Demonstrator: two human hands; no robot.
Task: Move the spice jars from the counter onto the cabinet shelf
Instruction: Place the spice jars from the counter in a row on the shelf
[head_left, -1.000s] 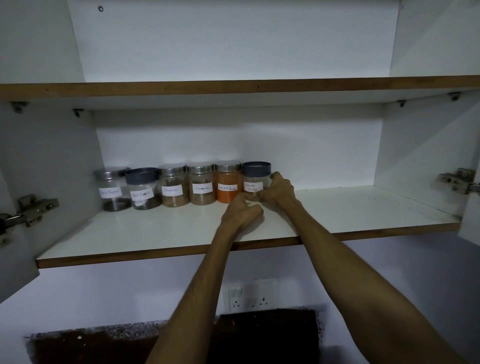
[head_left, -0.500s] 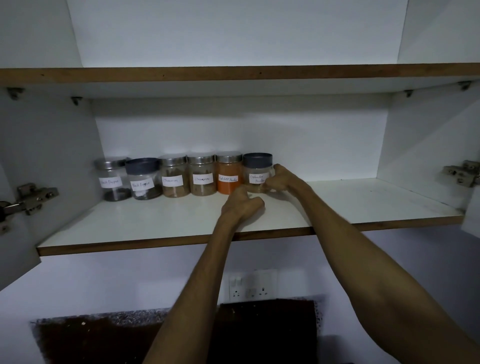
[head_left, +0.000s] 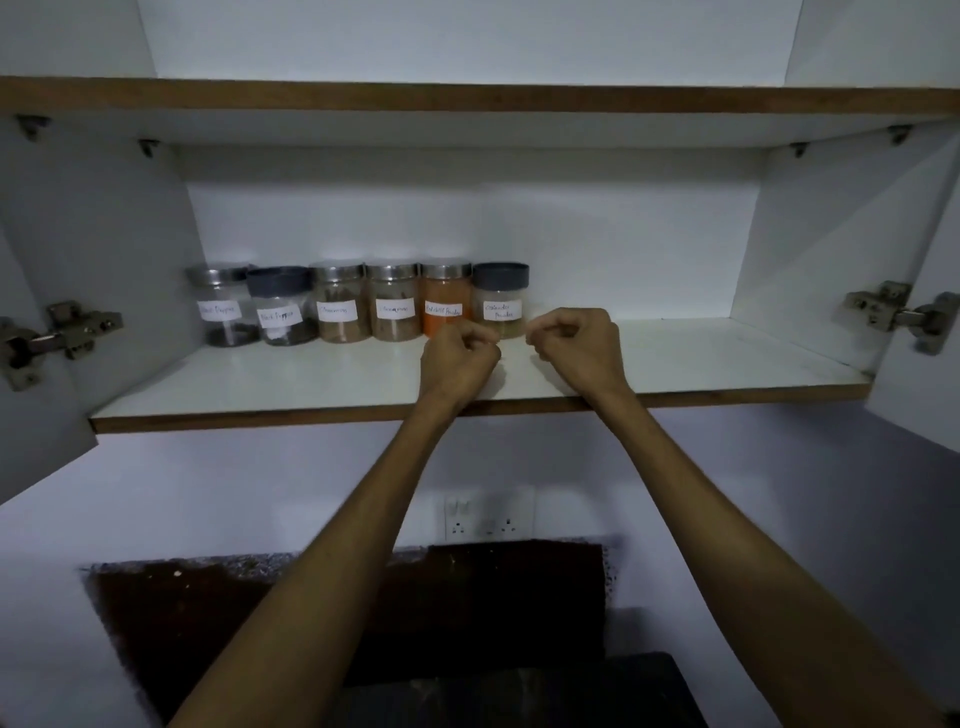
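Several labelled spice jars stand in a row at the back left of the white cabinet shelf (head_left: 311, 384). The rightmost jar (head_left: 500, 299) has a dark lid and pale powder; beside it stands an orange-powder jar (head_left: 444, 301) with a metal lid. My left hand (head_left: 457, 358) hovers in front of these two jars with fingers curled, holding nothing. My right hand (head_left: 576, 345) is just right of the dark-lidded jar, fingers curled too, apart from it and holding nothing.
The shelf's right half (head_left: 701, 353) is bare. Metal hinges (head_left: 883, 312) stick out at both cabinet sides, the other hinge (head_left: 62, 332) at left. An upper shelf (head_left: 467, 96) runs overhead. Below are a wall socket (head_left: 485, 514) and a dark counter (head_left: 467, 623).
Both hands let go of the dark-lidded jar and drew back toward the shelf's front edge; the jar stays at the right end of the row.
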